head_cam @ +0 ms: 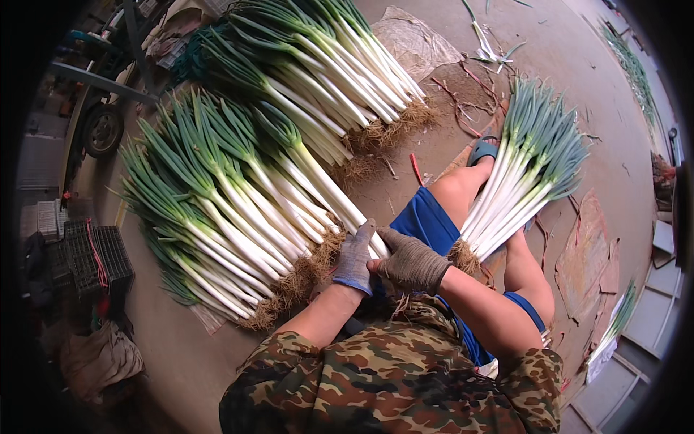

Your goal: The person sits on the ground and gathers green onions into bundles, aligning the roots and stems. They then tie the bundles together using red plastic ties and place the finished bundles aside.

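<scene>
My left hand [353, 260], in a grey knitted glove with a blue cuff, grips the white shaft of a thick Welsh onion [328, 182]. My right hand [415, 261], in a browner glove, closes around the same onion near its root end, which is mostly hidden by the hands. Its green leaves reach up and left over a pile of Welsh onions [238, 211] on the floor, brown roots towards me. Across my legs, at the right, rests a sheaf of Welsh onions [512, 179], leaves pointing away and roots by my right forearm.
Beyond the left pile lies another heap of Welsh onions [325, 70]. Red ties [416, 169] and flattened sheets [585, 255] lie on the floor. Black plastic crates [97, 257] and a wheel [103, 130] stand at the left. A loose leafy stalk [482, 40] lies far ahead.
</scene>
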Demonstrator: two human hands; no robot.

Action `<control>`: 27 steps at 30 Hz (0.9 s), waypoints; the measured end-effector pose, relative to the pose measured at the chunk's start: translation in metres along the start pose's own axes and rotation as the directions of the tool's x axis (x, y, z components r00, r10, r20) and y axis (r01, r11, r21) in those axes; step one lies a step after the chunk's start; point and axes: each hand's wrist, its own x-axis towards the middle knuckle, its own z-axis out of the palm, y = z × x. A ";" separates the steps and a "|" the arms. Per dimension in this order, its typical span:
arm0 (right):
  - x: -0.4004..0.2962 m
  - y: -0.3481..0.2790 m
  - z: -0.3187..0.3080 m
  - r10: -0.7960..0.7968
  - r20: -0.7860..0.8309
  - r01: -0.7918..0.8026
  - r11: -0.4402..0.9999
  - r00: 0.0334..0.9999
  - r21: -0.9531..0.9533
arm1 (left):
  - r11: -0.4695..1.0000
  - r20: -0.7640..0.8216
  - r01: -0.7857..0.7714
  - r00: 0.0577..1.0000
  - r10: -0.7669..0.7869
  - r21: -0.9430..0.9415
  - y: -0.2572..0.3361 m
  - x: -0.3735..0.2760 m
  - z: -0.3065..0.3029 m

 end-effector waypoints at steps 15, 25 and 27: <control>-0.196 0.107 -0.037 -0.213 0.029 0.215 0.972 0.977 -0.095 | 0.950 0.469 0.082 0.880 0.073 -0.302 0.024 -0.011 0.027; -0.149 0.120 -0.032 -0.527 -0.715 0.426 0.837 0.459 -0.343 | 0.897 0.718 -0.410 0.674 0.176 0.165 -0.007 -0.090 0.187; -0.150 0.099 -0.063 -0.414 -0.840 0.387 0.881 0.350 -0.273 | 0.752 0.793 -0.608 0.577 0.197 0.256 -0.028 -0.092 0.224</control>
